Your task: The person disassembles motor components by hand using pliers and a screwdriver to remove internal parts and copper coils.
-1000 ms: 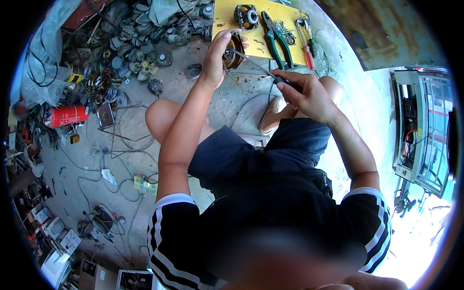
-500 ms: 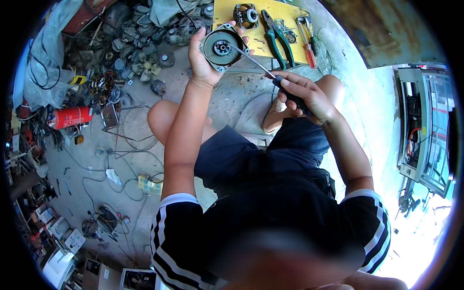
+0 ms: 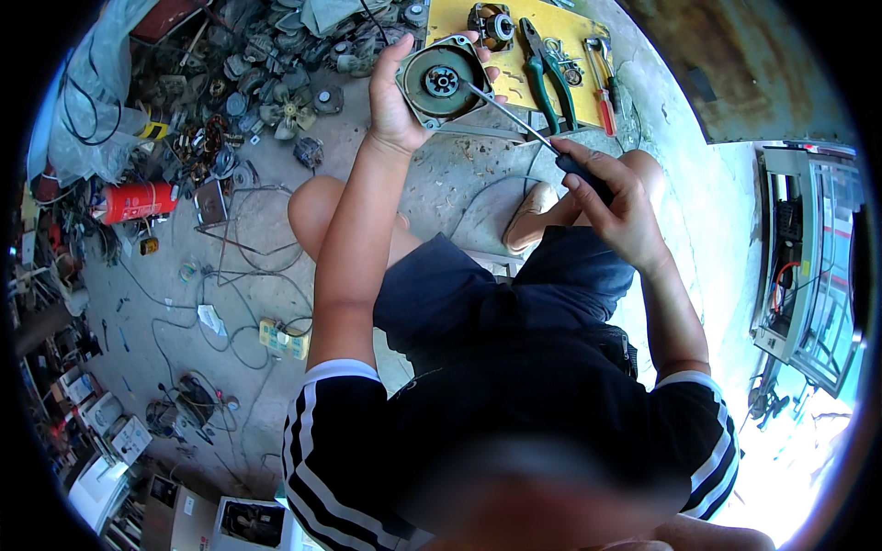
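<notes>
My left hand [image 3: 397,112] grips a square metal motor end cover [image 3: 424,101] by its edges, its round hollow side facing up. In the middle of the hollow sits a dark slotted hub [image 3: 442,81]. My right hand [image 3: 617,200] is closed round the black handle of a long screwdriver [image 3: 514,120]. The screwdriver's shaft slants up and left, its tip over the cover's hollow, a little right of the hub. Whether the tip touches the metal I cannot tell.
A yellow board [image 3: 514,78] ahead bears a motor part [image 3: 492,28], green-handled pliers [image 3: 549,81], small metal pieces [image 3: 562,62] and a red-handled screwdriver [image 3: 605,112]. Heaped motor parts [image 3: 276,83] lie far left, near a red cylinder [image 3: 138,202]. Cables [image 3: 241,303] trail across the left floor.
The screwdriver's tip has shifted from the hub's edge outward to the right. My right hand has drawn slightly back and right. The whole view has shifted a little; the left hand keeps hold of the cover.
</notes>
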The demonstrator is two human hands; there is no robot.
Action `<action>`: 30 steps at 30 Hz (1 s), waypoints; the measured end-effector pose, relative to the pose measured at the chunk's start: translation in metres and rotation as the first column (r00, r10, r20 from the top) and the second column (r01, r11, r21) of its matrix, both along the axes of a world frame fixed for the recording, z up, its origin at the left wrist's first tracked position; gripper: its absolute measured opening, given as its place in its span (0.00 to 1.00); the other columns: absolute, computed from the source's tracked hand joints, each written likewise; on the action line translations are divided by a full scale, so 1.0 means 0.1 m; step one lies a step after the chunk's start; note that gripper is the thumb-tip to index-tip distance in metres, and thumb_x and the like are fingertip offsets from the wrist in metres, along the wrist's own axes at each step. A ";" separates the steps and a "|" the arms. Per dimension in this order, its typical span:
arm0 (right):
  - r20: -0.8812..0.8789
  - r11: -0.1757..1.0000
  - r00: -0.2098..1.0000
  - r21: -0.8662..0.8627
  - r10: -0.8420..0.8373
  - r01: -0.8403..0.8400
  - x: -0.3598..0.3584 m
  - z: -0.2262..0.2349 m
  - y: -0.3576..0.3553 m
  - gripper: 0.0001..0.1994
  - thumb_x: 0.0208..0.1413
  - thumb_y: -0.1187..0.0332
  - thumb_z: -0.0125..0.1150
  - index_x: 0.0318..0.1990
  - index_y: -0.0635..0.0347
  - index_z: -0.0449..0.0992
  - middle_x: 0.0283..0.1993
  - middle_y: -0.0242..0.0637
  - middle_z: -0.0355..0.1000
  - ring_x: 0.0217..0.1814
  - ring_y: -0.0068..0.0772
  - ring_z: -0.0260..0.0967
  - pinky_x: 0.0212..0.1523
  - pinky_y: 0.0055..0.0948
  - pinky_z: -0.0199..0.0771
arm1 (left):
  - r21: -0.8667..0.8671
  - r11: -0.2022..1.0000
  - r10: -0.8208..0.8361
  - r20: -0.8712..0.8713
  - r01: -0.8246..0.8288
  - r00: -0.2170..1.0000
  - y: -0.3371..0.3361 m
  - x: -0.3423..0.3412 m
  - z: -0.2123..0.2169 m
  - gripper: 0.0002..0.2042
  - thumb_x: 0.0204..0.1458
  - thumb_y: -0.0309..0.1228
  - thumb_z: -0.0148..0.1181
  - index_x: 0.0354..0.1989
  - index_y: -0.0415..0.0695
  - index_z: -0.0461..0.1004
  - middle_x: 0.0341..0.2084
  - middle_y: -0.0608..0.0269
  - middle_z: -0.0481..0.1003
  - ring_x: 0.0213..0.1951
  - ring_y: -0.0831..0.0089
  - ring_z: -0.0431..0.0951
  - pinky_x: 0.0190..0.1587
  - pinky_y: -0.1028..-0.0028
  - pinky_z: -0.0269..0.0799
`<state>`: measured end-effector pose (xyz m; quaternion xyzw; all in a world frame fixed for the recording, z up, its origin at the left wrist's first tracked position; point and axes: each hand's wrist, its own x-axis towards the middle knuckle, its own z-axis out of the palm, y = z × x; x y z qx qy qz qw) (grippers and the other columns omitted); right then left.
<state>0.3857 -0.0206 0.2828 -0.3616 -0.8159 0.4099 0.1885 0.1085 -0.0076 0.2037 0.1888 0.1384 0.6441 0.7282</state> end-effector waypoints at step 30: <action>0.631 0.632 0.764 0.538 0.136 -0.557 -0.19 0.45 0.54 0.15 0.56 0.68 0.62 0.51 0.44 0.80 0.31 0.35 0.74 0.31 0.35 0.75 0.31 0.33 0.75 | -0.196 0.948 -0.313 -0.442 0.250 0.841 0.02 0.05 -0.15 0.29 0.60 0.50 0.46 0.53 0.33 0.72 0.36 0.49 0.79 0.35 0.63 0.82 0.37 0.67 0.81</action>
